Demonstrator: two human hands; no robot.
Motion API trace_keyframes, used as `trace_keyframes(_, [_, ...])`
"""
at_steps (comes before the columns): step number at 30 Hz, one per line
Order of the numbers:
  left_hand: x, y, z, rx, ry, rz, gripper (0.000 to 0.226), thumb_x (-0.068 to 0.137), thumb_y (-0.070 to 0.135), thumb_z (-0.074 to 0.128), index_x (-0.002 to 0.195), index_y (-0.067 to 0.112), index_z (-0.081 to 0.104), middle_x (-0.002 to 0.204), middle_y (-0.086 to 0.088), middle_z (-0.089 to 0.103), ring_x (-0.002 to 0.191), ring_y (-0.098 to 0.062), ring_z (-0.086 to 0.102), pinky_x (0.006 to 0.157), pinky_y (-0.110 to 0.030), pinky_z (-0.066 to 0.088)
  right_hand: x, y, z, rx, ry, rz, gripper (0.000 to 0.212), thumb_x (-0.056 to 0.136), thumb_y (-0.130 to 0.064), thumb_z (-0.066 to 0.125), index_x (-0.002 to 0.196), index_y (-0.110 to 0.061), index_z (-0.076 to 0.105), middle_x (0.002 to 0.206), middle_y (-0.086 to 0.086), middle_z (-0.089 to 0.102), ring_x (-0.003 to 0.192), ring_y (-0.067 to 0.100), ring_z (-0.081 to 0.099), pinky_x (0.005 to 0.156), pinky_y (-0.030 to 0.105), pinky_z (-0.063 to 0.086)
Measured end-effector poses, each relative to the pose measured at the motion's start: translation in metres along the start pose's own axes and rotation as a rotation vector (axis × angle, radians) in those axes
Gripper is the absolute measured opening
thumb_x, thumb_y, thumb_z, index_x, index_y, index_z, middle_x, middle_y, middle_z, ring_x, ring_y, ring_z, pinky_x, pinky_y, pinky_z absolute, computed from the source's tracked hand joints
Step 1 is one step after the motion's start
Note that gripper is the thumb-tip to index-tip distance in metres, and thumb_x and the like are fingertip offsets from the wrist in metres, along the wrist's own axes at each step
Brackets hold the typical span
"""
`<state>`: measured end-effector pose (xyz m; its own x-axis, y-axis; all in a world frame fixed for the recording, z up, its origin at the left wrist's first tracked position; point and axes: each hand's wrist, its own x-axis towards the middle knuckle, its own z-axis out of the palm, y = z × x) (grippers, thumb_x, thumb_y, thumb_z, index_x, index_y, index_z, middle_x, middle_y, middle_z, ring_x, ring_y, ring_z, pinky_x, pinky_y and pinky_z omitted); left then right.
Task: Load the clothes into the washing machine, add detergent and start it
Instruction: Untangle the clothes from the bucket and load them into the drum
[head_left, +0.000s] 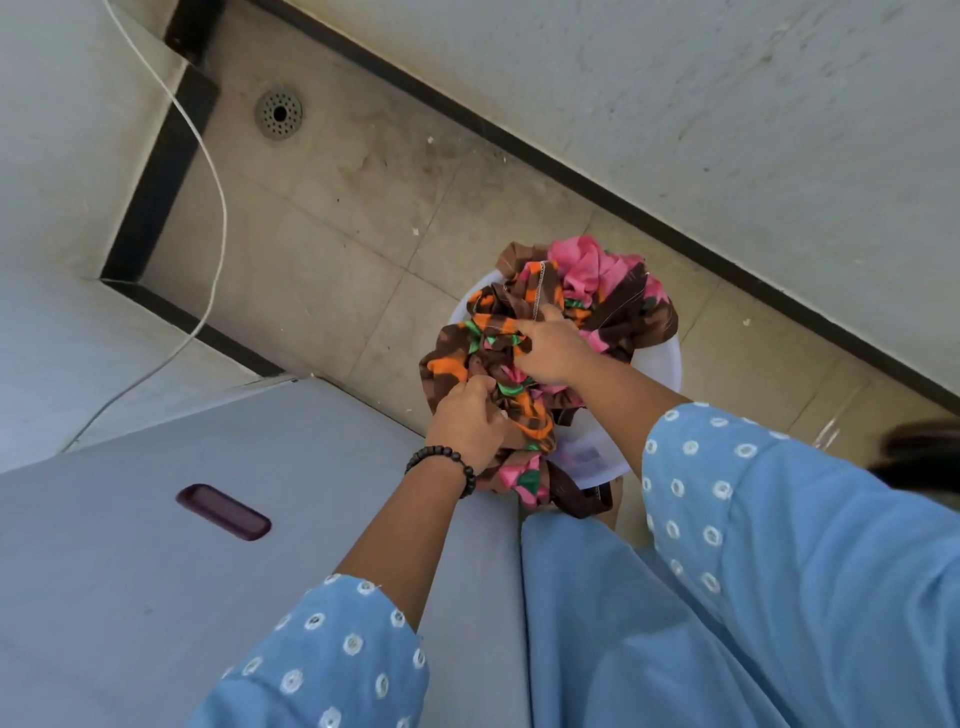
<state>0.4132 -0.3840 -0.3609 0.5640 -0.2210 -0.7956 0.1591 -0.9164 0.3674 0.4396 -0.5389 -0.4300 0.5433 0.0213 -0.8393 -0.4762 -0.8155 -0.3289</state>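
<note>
A white tub (662, 364) on the floor is heaped with clothes: a brown cloth with orange, pink and green print (457, 358) and a pink garment (584, 270) behind it. My left hand (467, 421), with a black bead bracelet at the wrist, is closed on the printed cloth at the tub's near side. Higher on the heap, my right hand (550, 345) grips the same printed cloth. The grey washing machine (182, 571) fills the lower left; its lid is down and shows a dark recessed handle (223, 512).
The floor is beige tile with a round metal drain (279, 113) at the upper left. A white cord (215, 171) hangs along the left wall. Black skirting runs along the wall (675, 104) behind the tub. My blue dotted clothing (727, 623) fills the lower right.
</note>
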Motion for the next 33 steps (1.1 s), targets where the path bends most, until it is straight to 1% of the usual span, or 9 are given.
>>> trace_keyframes(4, [0.003, -0.008, 0.007, -0.027, -0.005, -0.006, 0.045, 0.094, 0.016, 0.057, 0.137, 0.009, 0.048, 0.133, -0.014, 0.055, 0.125, -0.029, 0.050, 0.103, -0.037, 0.043, 0.014, -0.001, -0.006, -0.026, -0.009, -0.027, 0.061, 0.093, -0.017, 0.050, 0.151, -0.019, 0.032, 0.164, 0.005, 0.006, 0.147, 0.036, 0.014, 0.117, 0.050, 0.024])
trace_keyframes(7, [0.004, -0.009, 0.010, -0.037, -0.012, -0.010, 0.044, 0.094, 0.015, 0.057, 0.137, 0.009, 0.048, 0.132, -0.014, 0.056, 0.124, -0.029, 0.050, 0.103, -0.038, 0.043, 0.017, 0.000, -0.005, -0.038, -0.001, -0.079, 0.050, 0.093, -0.006, 0.046, 0.143, -0.003, 0.042, 0.155, 0.013, 0.031, 0.140, 0.035, 0.030, 0.114, 0.045, 0.031])
trace_keyframes(10, [0.003, -0.007, 0.009, -0.055, -0.024, -0.012, 0.044, 0.095, 0.016, 0.057, 0.137, 0.009, 0.048, 0.132, -0.013, 0.055, 0.124, -0.028, 0.050, 0.103, -0.038, 0.042, 0.007, 0.001, -0.004, 0.100, -0.007, -0.072, 0.041, 0.093, -0.006, 0.047, 0.134, -0.003, 0.055, 0.141, 0.017, 0.052, 0.130, 0.032, 0.047, 0.108, 0.043, 0.040])
trace_keyframes(14, [0.001, -0.003, 0.001, -0.080, 0.026, 0.010, 0.045, 0.093, 0.015, 0.061, 0.135, 0.009, 0.050, 0.132, -0.013, 0.056, 0.124, -0.028, 0.051, 0.104, -0.038, 0.043, -0.033, -0.006, -0.001, 0.303, 0.026, -0.124, 0.019, 0.091, -0.012, 0.058, 0.097, -0.006, 0.075, 0.100, 0.009, 0.074, 0.093, 0.021, 0.067, 0.078, 0.033, 0.054])
trace_keyframes(17, [-0.004, 0.005, -0.009, -0.054, 0.060, 0.094, 0.056, 0.085, 0.011, 0.067, 0.138, 0.012, 0.049, 0.136, -0.011, 0.053, 0.127, -0.027, 0.048, 0.106, -0.037, 0.041, -0.070, -0.010, 0.007, 0.385, 0.021, -0.180, 0.006, 0.084, -0.009, 0.063, 0.088, -0.011, 0.067, 0.077, -0.002, 0.066, 0.077, 0.018, 0.062, 0.072, 0.034, 0.051])
trace_keyframes(21, [-0.020, 0.019, -0.020, 0.011, -0.032, 0.264, 0.070, 0.076, 0.010, 0.071, 0.141, 0.016, 0.046, 0.148, -0.009, 0.042, 0.139, -0.025, 0.036, 0.112, -0.042, 0.035, -0.115, -0.009, 0.007, 0.407, 0.112, -0.243, 0.012, 0.080, -0.008, 0.060, 0.083, -0.018, 0.054, 0.067, -0.006, 0.054, 0.067, 0.017, 0.052, 0.067, 0.040, 0.046])
trace_keyframes(25, [-0.040, 0.030, -0.026, -0.004, -0.058, 0.312, 0.043, 0.075, 0.015, 0.067, 0.118, 0.014, 0.060, 0.111, -0.006, 0.067, 0.104, -0.026, 0.062, 0.085, -0.045, 0.051, -0.152, -0.009, -0.009, 0.499, 0.177, -0.342, 0.012, 0.082, -0.007, 0.056, 0.085, -0.017, 0.050, 0.063, -0.001, 0.052, 0.057, 0.017, 0.047, 0.059, 0.042, 0.042])
trace_keyframes(27, [-0.054, 0.038, -0.030, -0.028, -0.018, 0.306, 0.031, 0.078, 0.014, 0.065, 0.109, 0.011, 0.063, 0.099, -0.008, 0.070, 0.090, -0.027, 0.064, 0.076, -0.042, 0.053, -0.169, -0.011, -0.022, 0.543, 0.193, -0.390, 0.012, 0.083, -0.005, 0.053, 0.085, -0.016, 0.049, 0.060, 0.000, 0.049, 0.056, 0.019, 0.045, 0.057, 0.042, 0.040])
trace_keyframes(33, [-0.096, 0.051, -0.032, 0.141, 0.072, 0.353, 0.029, 0.078, 0.022, 0.059, 0.105, 0.013, 0.066, 0.100, -0.005, 0.069, 0.096, -0.024, 0.063, 0.079, -0.040, 0.052, -0.229, -0.008, -0.051, 0.609, 0.210, -0.445, 0.020, 0.087, -0.007, 0.050, 0.079, -0.024, 0.045, 0.057, -0.001, 0.043, 0.054, 0.013, 0.038, 0.056, 0.034, 0.032])
